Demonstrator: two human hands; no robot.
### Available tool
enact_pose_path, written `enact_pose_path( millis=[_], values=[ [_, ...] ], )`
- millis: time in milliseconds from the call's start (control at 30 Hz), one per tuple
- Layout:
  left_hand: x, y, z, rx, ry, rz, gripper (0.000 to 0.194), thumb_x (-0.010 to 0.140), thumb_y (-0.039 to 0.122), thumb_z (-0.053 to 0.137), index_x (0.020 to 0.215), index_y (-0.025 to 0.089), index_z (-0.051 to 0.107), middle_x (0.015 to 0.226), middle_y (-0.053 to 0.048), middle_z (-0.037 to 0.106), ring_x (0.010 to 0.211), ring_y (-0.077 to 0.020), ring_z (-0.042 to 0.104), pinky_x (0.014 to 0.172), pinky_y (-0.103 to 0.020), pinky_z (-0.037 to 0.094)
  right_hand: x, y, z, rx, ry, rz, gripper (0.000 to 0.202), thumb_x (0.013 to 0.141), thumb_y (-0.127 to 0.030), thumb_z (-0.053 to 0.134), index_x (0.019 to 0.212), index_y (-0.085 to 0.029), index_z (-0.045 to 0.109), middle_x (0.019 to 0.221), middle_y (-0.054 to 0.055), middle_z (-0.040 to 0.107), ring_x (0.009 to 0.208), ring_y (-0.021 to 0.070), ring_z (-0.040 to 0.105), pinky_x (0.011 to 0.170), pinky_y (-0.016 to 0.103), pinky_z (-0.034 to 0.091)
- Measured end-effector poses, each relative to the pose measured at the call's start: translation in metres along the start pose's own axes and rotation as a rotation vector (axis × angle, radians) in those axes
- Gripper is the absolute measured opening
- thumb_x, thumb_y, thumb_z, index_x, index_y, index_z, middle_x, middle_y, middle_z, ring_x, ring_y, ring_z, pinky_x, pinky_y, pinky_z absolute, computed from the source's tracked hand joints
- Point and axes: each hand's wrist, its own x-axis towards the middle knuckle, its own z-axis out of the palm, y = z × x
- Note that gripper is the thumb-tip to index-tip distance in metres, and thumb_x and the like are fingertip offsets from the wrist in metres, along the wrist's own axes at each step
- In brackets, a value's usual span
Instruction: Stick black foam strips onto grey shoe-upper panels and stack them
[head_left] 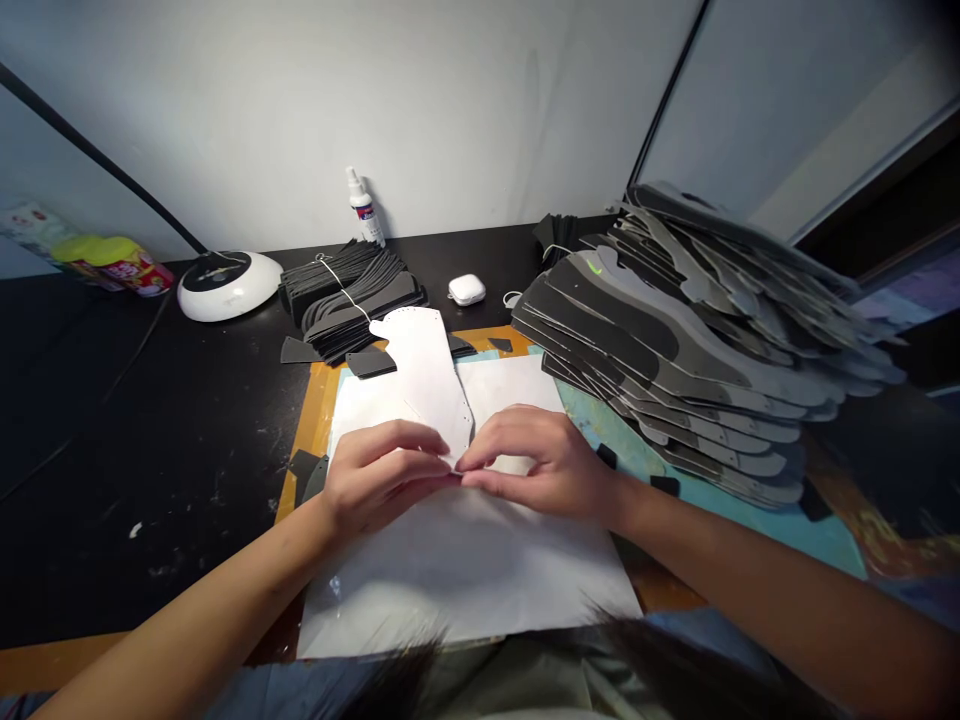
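A flat white cut-out piece point(427, 365) with a curved outline and small dots along its edge lies over a white paper sheet point(480, 570). At its near end my left hand point(386, 470) and my right hand point(532, 460) meet, fingertips pinched together on its edge. Fingers cover that end, so how the edge is folded or joined cannot be made out. Beyond the white piece lies a bundle of dark grey cut pieces point(367, 295) tied with string, with a few loose dark pieces point(371, 362) beside it.
On the right stands a tall, fanned pile of black and grey panels point(660, 350) on a teal mat point(817, 540). A white lamp base point(229, 285), a spray bottle point(364, 208) and a small white case point(466, 290) stand along the back. Colourful packets point(124, 265) lie far left.
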Motion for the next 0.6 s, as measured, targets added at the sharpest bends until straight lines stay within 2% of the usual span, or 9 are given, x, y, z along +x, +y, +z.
enact_pose_path(
  millis=[100, 200, 333, 467, 533, 600],
  values=[
    [-0.002, -0.003, 0.003, 0.022, -0.014, -0.067, 0.01, 0.088, 0.016, 0.072, 0.095, 0.015, 0.065, 0.105, -0.008, 0.06, 0.083, -0.0124, 0.066, 0.069, -0.023, 0.06, 0.0, -0.001, 0.0, -0.074, 0.034, -0.001, 0.007, 0.09, -0.017, 0.068, 0.084, -0.019, 0.071, 0.077, 0.001, 0.074, 0.07, 0.0137, 0.066, 0.072, 0.03, 0.05],
    [-0.002, -0.005, 0.004, 0.106, -0.012, -0.075, 0.015, 0.089, 0.024, 0.071, 0.101, 0.018, 0.064, 0.109, -0.008, 0.059, 0.092, -0.0159, 0.064, 0.076, -0.027, 0.059, -0.002, -0.001, -0.002, -0.026, 0.079, -0.001, 0.006, 0.089, -0.016, 0.068, 0.085, -0.019, 0.071, 0.077, 0.002, 0.073, 0.071, 0.0139, 0.064, 0.072, 0.03, 0.05],
    [-0.001, -0.01, 0.003, 0.255, 0.022, -0.126, 0.026, 0.09, 0.039, 0.069, 0.109, 0.021, 0.061, 0.116, -0.01, 0.056, 0.108, -0.0239, 0.059, 0.092, -0.04, 0.054, -0.004, 0.001, -0.007, 0.326, 0.105, 0.111, 0.004, 0.088, -0.022, 0.071, 0.086, -0.02, 0.072, 0.079, 0.001, 0.07, 0.072, 0.0128, 0.062, 0.069, 0.027, 0.049],
    [0.0, -0.019, 0.002, 0.375, 0.098, -0.161, 0.053, 0.08, 0.053, 0.076, 0.119, 0.024, 0.057, 0.125, -0.012, 0.054, 0.118, -0.0304, 0.054, 0.101, -0.048, 0.047, -0.002, 0.006, -0.014, 0.734, 0.199, 0.259, 0.016, 0.086, -0.036, 0.073, 0.079, -0.022, 0.07, 0.07, -0.002, 0.061, 0.061, 0.011, 0.055, 0.056, 0.023, 0.044],
    [-0.001, -0.023, 0.003, 0.432, 0.145, -0.168, 0.067, 0.076, 0.051, 0.08, 0.13, 0.024, 0.051, 0.129, -0.014, 0.052, 0.122, -0.0325, 0.052, 0.105, -0.051, 0.045, 0.0, 0.008, -0.019, 0.869, 0.258, 0.319, 0.025, 0.084, -0.044, 0.074, 0.073, -0.023, 0.065, 0.062, -0.005, 0.052, 0.052, 0.01, 0.046, 0.05, 0.023, 0.039],
    [-0.003, -0.026, 0.004, 0.505, 0.158, -0.161, 0.076, 0.075, 0.043, 0.083, 0.138, 0.025, 0.043, 0.134, -0.015, 0.05, 0.126, -0.0344, 0.05, 0.109, -0.054, 0.041, 0.001, 0.011, -0.025, 0.9, 0.311, 0.407, 0.038, 0.079, -0.055, 0.073, 0.067, -0.023, 0.056, 0.059, -0.005, 0.043, 0.049, 0.0103, 0.039, 0.048, 0.024, 0.036]
  ],
)
